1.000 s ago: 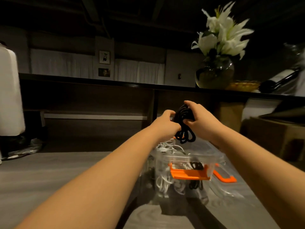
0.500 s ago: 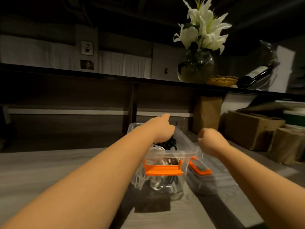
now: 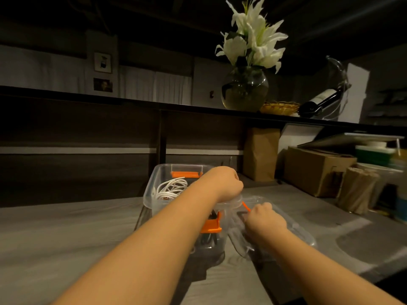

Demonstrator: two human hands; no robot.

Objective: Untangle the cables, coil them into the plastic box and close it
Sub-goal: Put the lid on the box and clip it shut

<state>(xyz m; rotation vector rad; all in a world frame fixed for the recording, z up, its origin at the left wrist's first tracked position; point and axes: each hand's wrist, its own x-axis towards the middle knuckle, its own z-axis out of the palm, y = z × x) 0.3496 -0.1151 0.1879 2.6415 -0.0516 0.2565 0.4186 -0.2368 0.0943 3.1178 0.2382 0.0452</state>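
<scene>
I find the plastic box (image 3: 154, 195) standing on the table (image 3: 66, 238) at centre, open at the top. Its long axis runs from near to far, with an orange latch (image 3: 186, 174) on the far end wall and another orange latch (image 3: 211, 225) on the near end. A white cable (image 3: 171, 189) lies coiled inside towards the far left; dark cable shows through the near wall, too dim to trace.

My left hand (image 3: 226, 183) is at the box's right rim, fingers curled downward. I cannot tell whether it grips the rim or only rests on it.

Just right of the box lies the clear lid (image 3: 297, 230), flat or nearly so, its long axis running near-left to far-right. An orange handle (image 3: 246, 206) shows at its far-left edge, close to the box. My right hand (image 3: 265, 219) is on the lid with fingers curled over that edge; it appears to hold it, though the fingertips are hidden.

Judgement: the lid is light, thin and stiff but likely to flex, and smooth enough to slip. I would hold it by the rim at its two long edges. The box is light and may slide, so it wants steadying. The cables are soft and springy, and may rise above the rim and foul the lid.
</scene>
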